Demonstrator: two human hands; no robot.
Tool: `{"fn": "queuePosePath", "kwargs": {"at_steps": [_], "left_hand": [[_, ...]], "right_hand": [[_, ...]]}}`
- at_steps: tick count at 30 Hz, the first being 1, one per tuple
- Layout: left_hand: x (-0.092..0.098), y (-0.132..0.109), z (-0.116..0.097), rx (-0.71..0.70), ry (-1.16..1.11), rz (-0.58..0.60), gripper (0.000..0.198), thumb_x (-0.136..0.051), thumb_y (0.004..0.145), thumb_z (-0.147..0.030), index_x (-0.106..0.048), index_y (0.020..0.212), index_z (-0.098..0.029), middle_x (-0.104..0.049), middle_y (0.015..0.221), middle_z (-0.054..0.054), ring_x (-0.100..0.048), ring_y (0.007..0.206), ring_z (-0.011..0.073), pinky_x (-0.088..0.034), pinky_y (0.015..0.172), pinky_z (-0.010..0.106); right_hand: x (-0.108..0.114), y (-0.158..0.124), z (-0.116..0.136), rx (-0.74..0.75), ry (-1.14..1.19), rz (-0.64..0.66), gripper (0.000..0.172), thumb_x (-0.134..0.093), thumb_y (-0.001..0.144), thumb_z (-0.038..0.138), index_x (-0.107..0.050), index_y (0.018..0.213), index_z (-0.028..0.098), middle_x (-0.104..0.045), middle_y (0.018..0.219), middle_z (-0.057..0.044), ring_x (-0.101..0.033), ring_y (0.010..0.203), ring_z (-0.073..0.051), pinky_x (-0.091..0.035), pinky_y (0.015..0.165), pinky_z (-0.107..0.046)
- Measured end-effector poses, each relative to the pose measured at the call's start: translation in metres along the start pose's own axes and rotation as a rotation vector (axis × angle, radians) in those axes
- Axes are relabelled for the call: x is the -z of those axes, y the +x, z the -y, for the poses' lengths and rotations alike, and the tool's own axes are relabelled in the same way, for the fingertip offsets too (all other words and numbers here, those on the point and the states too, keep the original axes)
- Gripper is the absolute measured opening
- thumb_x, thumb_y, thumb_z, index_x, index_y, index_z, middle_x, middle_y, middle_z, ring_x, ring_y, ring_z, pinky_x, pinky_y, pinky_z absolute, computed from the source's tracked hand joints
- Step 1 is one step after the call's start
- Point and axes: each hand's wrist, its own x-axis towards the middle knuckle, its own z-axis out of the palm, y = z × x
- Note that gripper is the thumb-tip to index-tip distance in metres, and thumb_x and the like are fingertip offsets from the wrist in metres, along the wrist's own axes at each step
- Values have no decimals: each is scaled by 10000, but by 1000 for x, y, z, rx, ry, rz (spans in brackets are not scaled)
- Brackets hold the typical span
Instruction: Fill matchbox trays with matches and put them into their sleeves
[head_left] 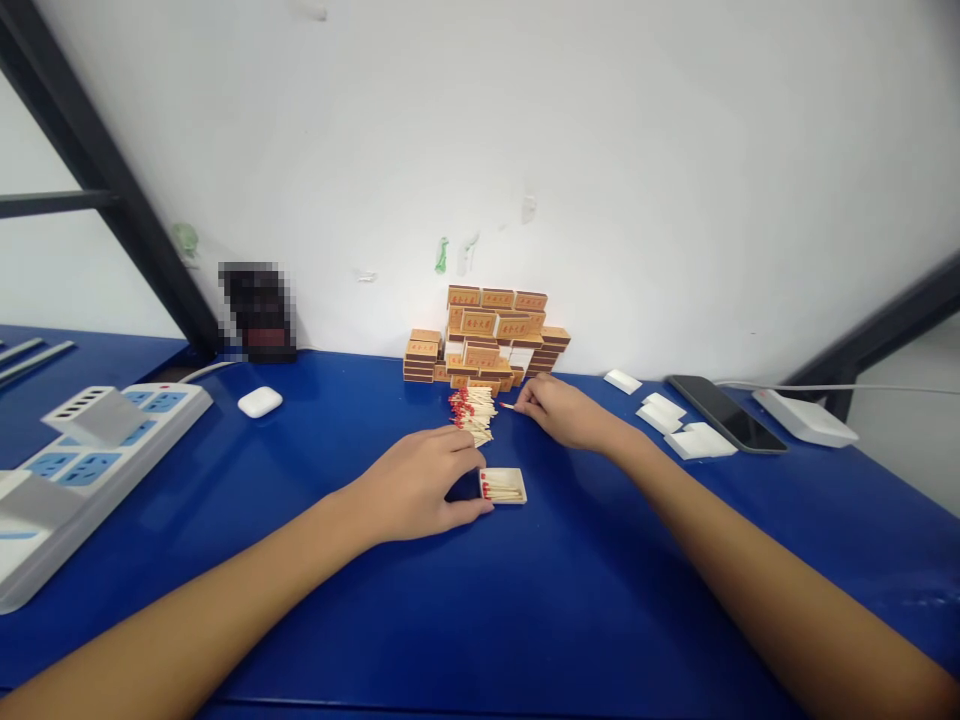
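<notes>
A small white matchbox tray (524, 486), partly filled with red-tipped matches (502, 490), lies on the blue table. My left hand (420, 482) grips its left end, thumb at the near corner and a finger at the far corner. Just beyond, a loose pile of matches (474, 410) lies with most red heads to the left. Right of that pile, my right hand (559, 408) pinches a single match (507, 406), its red head pointing left. Behind the pile, many orange-brown matchboxes (480, 322) are stacked against the wall.
Several white empty trays (701, 441) lie at the right beside a dark phone (726, 412) and a white box-shaped device (805, 417) with a cable. On the left are a power strip (161, 415), a white earbud case (260, 402) and a blurred dark object (259, 312).
</notes>
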Motion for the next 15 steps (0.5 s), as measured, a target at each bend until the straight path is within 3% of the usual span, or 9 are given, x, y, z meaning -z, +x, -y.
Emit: {"fn": "queuePosePath", "kwargs": {"at_steps": [8,15], "left_hand": [[1,1,0,12,-5,-23,239,-704,936,-393,-714,1050,-183,-696,967,59,-662,923,239,-531,797,364],[1,1,2,29,9,-6,282,-690,949,-437,-710,1070,-183,-695,967,55,-657,931,238,-519,795,363]], "right_hand": [[27,-52,17,72,105,114,237,-490,1012,353,-656,923,209,-685,939,-61,-614,824,-205,-467,750,-326],[15,-44,19,-46,-45,84,159,-510,995,224,-647,924,187,-663,1037,-99,-645,870,-214,-478,796,-352]]}}
